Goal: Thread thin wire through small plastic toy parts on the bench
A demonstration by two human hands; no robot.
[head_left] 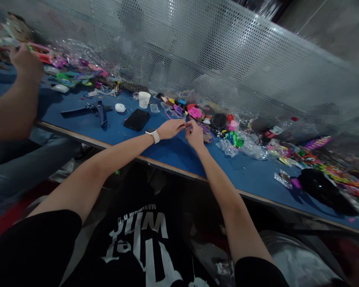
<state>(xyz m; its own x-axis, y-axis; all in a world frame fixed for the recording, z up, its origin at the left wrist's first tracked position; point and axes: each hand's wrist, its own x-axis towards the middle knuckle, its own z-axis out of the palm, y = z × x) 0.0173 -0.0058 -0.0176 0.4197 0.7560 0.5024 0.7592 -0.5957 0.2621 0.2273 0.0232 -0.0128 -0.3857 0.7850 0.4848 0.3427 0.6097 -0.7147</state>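
My left hand (171, 128), with a white-banded watch (154, 136) at the wrist, reaches over the blue table (173, 153). Its fingertips are pinched together and meet those of my right hand (195, 134). Whatever sits between the fingertips is too small to make out; a thin pink stick (167, 115) shows just behind my left hand. Close beyond the right hand lie a bright pink piece (195, 112) and a purple-brown patterned piece (207, 134). A dark phone (137, 119) rests to the left of my left hand.
A white cup (144, 99), a white earbud case (120, 108) and a dark blue tool (100, 113) stand on the left. Colourful pieces and plastic bags (254, 149) line the perforated metal panel (215, 52). A black cap (320, 187) lies right. Another person's hand (26, 59) works at far left.
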